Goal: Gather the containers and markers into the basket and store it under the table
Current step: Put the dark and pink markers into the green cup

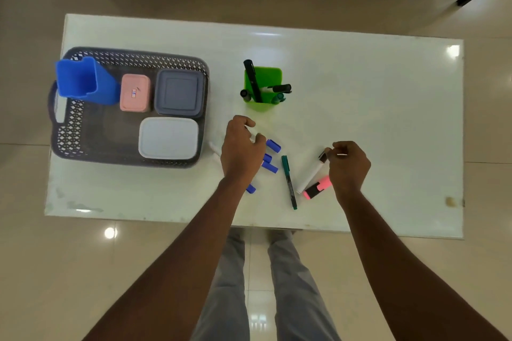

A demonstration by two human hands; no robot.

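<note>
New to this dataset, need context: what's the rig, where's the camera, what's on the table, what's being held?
No robot here: a person works with two bare hands. The single picture comes from a wide-angle camera worn on their head, looking down. On the white table stands a dark basket holding a blue cup, a pink box, a grey box and a white box. A green cup outside the basket holds several markers. A green marker and a pink highlighter lie loose near the hands. The left hand curls round a bunch of blue-capped markers; the right hand pinches the dark end of a white marker.
</note>
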